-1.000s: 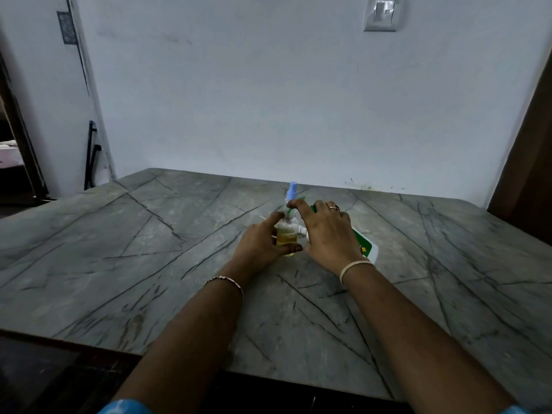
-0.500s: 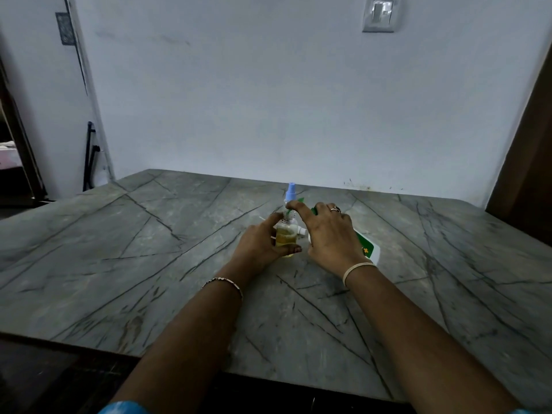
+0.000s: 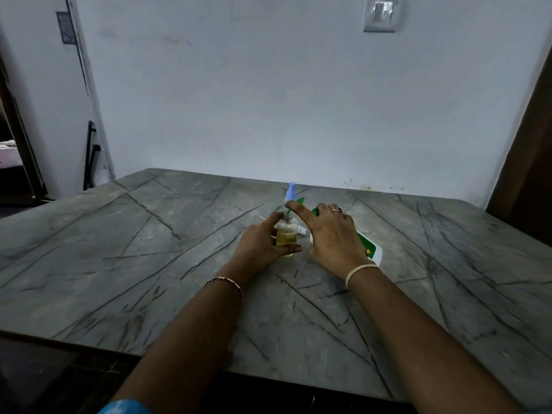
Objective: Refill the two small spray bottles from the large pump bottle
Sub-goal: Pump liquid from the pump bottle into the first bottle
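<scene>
The left hand [image 3: 261, 242] is wrapping its fingers and thumb round the body of a small spray bottle [image 3: 286, 239]. The bottle is standing upright near the middle of the desk [image 3: 149, 249] and is holding yellow liquid partway up. The right hand [image 3: 331, 234] is stretching its index finger to the bottle's neck, just under a blue spray head [image 3: 291, 189]. Its thumb is hidden, so I cannot tell whether it is pinching or only touching. Nor is it showing whether that head belongs to this bottle or to a second one behind it. Under the right palm the large pump bottle [image 3: 370, 249], green and white, is lying on its side just beside the small one.

The small bottle is looking light, stiff and smooth, probably easy to tip and slick if wetted. A low grip round its body, with the head turned at its collar, seems safest. The large bottle is likely heavier and better taken round its middle.
</scene>
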{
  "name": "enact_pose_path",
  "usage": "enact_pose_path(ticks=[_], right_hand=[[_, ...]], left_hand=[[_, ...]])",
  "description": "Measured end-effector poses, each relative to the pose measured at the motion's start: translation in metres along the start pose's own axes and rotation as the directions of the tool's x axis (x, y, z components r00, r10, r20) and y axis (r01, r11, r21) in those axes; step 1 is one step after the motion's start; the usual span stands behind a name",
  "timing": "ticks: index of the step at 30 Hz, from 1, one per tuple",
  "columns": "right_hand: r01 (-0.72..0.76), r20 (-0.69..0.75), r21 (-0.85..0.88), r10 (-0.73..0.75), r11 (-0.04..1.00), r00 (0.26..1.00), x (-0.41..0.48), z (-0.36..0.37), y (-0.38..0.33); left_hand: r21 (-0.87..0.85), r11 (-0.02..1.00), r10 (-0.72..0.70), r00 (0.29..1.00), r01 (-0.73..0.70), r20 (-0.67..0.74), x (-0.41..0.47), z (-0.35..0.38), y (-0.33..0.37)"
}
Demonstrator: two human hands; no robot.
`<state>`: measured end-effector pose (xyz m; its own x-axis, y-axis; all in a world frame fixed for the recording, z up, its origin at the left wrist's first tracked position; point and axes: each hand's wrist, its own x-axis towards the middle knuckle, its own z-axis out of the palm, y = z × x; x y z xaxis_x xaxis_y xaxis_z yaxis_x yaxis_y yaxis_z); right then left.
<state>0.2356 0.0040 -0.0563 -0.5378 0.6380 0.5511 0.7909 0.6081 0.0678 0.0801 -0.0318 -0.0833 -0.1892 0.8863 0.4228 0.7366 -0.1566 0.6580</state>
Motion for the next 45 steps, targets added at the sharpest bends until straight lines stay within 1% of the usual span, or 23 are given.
enact_pose_path(ticks=[3,7,18,23,30,39,45], right_hand=[[-0.003,-0.012,-0.018,0.003,1.0,1.0,0.0013,-0.0001,-0.0022],[-0.01,-0.031,-0.013,0.01,1.0,0.999,0.0041,0.0016,-0.0067],[0.009,-0.011,-0.007,-0.009,1.0,1.0,0.0008,0.001,0.0013],[0.001,-0.023,0.016,-0.001,1.0,1.0,0.0032,0.0035,0.0001],[0.004,-0.042,0.023,-0.003,1.0,0.999,0.0046,0.0036,-0.0023],[0.008,-0.015,-0.008,-0.008,1.0,1.0,0.0008,0.0023,0.0012],[-0.008,-0.044,-0.023,0.007,1.0,0.999,0.0033,0.0042,-0.0033]], left_hand=[[-0.021,1.0,-0.008,1.0,0.008,0.009,0.0015,0.0,-0.0011],[-0.005,1.0,-0.005,1.0,0.005,0.025,0.0016,-0.0009,-0.0004],[-0.002,1.0,0.009,1.0,-0.009,0.009,0.001,0.0007,-0.0007],[-0.005,1.0,-0.018,1.0,0.018,0.022,0.0014,0.0003,0.0008],[-0.017,1.0,0.003,1.0,-0.003,0.006,-0.0006,-0.0008,0.0022],[0.006,1.0,-0.015,1.0,0.015,0.017,-0.0001,-0.0004,0.0035],[0.006,1.0,-0.011,1.0,0.011,0.018,0.0003,-0.0005,0.0026]])
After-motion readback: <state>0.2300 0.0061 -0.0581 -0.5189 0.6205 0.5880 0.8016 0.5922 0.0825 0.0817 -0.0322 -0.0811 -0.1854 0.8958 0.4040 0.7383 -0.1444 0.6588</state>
